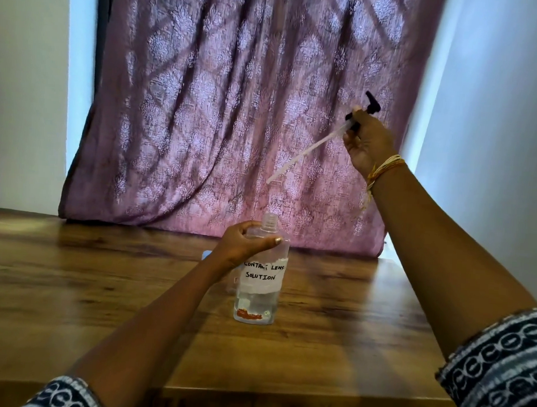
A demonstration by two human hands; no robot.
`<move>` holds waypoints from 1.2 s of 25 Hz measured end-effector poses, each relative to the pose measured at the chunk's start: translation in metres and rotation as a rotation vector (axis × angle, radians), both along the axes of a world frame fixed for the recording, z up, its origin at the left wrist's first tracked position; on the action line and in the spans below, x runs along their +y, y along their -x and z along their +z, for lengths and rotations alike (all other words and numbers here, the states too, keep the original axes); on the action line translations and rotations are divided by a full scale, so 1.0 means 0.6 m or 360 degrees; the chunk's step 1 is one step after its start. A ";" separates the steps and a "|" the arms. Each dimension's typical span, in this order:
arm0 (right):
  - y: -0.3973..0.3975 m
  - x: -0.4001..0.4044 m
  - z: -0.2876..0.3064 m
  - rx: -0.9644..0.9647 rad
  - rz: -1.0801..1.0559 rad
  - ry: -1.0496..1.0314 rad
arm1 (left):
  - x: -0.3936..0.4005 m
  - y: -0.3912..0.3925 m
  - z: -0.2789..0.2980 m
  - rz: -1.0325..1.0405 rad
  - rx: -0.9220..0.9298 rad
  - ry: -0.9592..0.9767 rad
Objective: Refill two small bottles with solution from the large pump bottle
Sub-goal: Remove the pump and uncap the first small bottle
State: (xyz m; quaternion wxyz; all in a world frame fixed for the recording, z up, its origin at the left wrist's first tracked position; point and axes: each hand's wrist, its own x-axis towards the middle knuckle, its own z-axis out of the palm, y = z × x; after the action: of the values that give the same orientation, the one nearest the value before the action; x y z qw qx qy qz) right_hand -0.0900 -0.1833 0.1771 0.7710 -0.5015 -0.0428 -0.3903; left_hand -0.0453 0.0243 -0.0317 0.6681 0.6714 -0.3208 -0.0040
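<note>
The open bottle (259,274) was gripped on the table (101,288) by the left hand (243,244). The pump (364,110) was held aloft by the right hand (368,143), before a curtain (219,107).

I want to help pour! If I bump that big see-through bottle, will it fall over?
Probably, yes. The big bottle is tall and narrow, so it may tip; the left hand steadies its shoulder. It looks nearly full, likely heavy. Its pump is out, held in the right hand, so tipping would spill.
</note>
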 end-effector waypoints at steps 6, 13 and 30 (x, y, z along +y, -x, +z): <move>-0.018 -0.062 -0.171 0.0401 0.0311 -0.0161 | 0.018 -0.006 -0.056 -0.0080 0.0064 -0.0087; -0.053 -0.095 -0.418 0.1443 0.0175 0.0150 | 0.034 -0.001 -0.140 -0.0101 0.0148 -0.0386; -0.017 -0.125 -0.412 0.1255 -0.0769 0.1051 | -0.030 0.011 -0.133 0.0111 0.0022 -0.0520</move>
State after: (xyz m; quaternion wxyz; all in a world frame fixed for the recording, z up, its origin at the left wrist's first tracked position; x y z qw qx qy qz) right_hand -0.0797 -0.2585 -0.0702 0.4196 -0.8193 0.2444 -0.3048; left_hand -0.0518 0.0061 -0.1115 0.5519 0.7817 -0.2878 -0.0376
